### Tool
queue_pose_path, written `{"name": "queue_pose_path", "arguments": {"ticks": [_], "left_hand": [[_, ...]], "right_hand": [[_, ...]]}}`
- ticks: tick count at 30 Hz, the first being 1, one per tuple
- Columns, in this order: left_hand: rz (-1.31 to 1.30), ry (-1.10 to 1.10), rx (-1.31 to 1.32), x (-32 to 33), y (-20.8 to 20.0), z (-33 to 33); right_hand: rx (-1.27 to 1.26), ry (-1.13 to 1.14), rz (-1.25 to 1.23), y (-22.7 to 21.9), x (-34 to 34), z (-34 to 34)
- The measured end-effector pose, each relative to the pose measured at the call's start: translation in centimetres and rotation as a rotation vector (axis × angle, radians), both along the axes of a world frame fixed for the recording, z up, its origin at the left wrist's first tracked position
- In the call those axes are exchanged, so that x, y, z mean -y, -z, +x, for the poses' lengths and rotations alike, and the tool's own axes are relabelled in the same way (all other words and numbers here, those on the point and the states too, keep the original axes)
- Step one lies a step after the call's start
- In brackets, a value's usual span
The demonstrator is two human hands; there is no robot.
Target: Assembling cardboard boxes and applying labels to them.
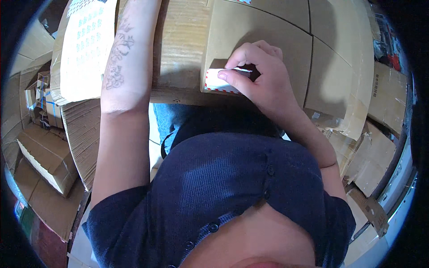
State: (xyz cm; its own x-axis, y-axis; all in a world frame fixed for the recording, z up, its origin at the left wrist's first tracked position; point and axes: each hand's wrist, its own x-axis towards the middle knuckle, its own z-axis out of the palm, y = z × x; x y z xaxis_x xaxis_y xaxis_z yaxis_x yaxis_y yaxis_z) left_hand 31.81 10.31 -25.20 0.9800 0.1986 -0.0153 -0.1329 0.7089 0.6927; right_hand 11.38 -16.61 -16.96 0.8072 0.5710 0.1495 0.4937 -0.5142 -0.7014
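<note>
Cardboard table (181, 53), box (263, 27) on it. My right hand (270, 73) has thumb and index pinched on the label (214, 80), at the box's near-left corner. White sheet (87, 62) beside my left forearm (129, 58); left hand out of frame, can't tell.

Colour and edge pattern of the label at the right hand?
White label, red dashes along its edge; best in head view.

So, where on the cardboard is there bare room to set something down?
Bare brown cardboard lies right of the right hand; a narrower strip runs between the left forearm and the striped card. It is crowded around the card, and left of the forearm, where a printed sheet lies.
</note>
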Motion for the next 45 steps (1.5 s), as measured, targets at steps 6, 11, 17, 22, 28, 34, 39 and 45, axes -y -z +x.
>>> {"name": "queue_pose_path", "arguments": {"ticks": [6,11,17,22,28,34,39,45], "left_hand": [[0.043,-0.021,-0.012,-0.6,-0.8,-1.1],[0.022,0.000,-0.014,-0.6,0.0,-0.2],[0.000,0.011,-0.009,-1.7,0.3,-0.4],[-0.795,0.483,-0.419,-3.2,-2.2,-1.2],[0.018,-0.018,-0.036,-2.4,-0.2,-0.8],[-0.002,0.002,-0.010,-0.4,-0.1,-0.1],[0.017,0.004,-0.017,-2.4,-0.3,-1.0],[0.010,-0.008,-0.035,-1.2,-0.2,-0.9]], "right_hand": [[0.010,-0.026,0.003,-0.2,-0.3,0.0],[0.002,-0.028,0.002,-0.1,0.1,-0.1],[0.027,-0.039,0.011,0.0,-0.4,-0.3],[0.059,-0.040,0.007,0.1,-0.3,-0.4],[0.093,-0.057,-0.009,-0.1,-0.8,-0.6],[0.240,-0.055,-0.057,0.8,-0.5,-0.5],[0.397,-0.077,-0.210,-1.2,-1.3,-0.9],[0.147,0.024,-0.317,-1.2,-0.4,0.9]]}}
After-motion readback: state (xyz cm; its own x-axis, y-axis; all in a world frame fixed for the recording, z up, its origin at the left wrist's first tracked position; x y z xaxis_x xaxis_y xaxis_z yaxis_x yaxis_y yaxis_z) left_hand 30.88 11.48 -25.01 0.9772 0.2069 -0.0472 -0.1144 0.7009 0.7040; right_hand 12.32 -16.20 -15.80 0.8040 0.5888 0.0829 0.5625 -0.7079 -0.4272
